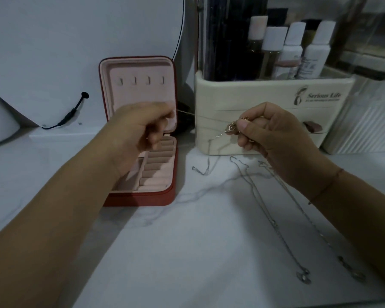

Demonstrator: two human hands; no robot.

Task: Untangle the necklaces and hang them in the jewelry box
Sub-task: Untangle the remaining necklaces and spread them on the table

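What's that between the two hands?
In the head view, a thin gold chain stretches from the left hand to the right hand, which pinches it by the pendant. A cream organizer stands behind.

A cream cosmetics organizer [265,94] holding white-capped bottles [313,52] stands beside a round mirror [76,41].

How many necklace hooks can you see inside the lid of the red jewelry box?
4, in one row across the upper lid of the jewelry box: far left hook, second, third, far right. The left hand covers the lid's lower part, so more could be hidden.
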